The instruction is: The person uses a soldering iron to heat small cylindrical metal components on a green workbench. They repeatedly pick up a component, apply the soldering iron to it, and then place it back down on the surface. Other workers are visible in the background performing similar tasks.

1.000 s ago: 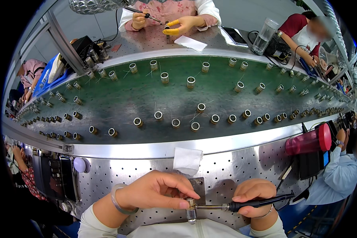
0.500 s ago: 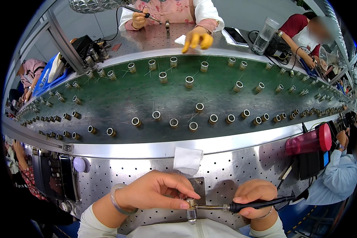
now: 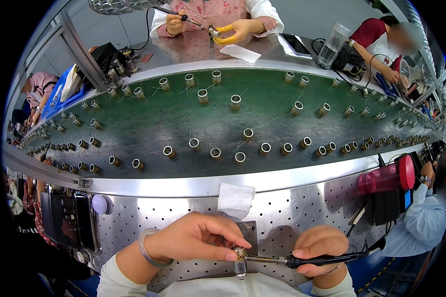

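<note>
Pinching small metal cylinder [image 3: 240, 265], base cut off

Bright even overhead light; glare on perforated metal bench [image 3: 302, 218]; fisheye bending, black rim corners.

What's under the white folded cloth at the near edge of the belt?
The white folded cloth hangs over the belt's metal rim onto the perforated steel worktop. A small grey plate sits just below it; anything beneath the cloth itself is covered.
</note>
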The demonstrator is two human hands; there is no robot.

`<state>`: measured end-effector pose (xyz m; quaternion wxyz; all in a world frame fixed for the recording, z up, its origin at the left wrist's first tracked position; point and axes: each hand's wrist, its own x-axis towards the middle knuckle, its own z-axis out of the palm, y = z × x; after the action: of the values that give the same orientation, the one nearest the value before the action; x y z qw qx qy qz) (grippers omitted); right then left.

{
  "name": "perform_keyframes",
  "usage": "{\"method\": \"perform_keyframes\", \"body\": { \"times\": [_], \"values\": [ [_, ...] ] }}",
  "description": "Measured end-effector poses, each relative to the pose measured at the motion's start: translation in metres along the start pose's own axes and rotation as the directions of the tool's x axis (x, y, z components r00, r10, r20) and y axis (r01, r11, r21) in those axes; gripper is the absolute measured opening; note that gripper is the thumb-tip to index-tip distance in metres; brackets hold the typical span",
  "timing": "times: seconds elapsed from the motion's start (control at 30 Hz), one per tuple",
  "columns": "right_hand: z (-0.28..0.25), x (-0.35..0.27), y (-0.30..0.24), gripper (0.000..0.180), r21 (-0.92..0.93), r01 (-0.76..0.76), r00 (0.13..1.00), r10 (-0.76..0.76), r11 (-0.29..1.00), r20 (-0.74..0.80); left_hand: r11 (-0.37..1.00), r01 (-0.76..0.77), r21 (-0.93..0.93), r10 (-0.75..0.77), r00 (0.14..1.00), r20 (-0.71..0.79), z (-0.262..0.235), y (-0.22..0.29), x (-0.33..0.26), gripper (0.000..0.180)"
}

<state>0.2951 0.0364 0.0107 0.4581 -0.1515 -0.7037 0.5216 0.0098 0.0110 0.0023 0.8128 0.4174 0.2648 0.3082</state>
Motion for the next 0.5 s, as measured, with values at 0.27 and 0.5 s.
{"method": "perform_keyframes", "body": {
  "times": [0.27, 0.5],
  "values": [
    [0.0013, 0.0012, -0.0053, 0.024, 0.002, -0.093, 0.995, 0.093, 0.996, -0.025, 1.0, -0.011, -0.019, 0.011, 1.0, 0.009, 0.0, -0.0008, 0.0006, 0.03],
    [-0.0007, 0.0001, -0.001, 0.026, 0.038, -0.079, 0.996, 0.08, 0.996, -0.025, 0.999, -0.035, -0.037, 0.035, 0.999, 0.021, -0.0005, -0.0028, 0.0023, 0.027]
  ]
}}
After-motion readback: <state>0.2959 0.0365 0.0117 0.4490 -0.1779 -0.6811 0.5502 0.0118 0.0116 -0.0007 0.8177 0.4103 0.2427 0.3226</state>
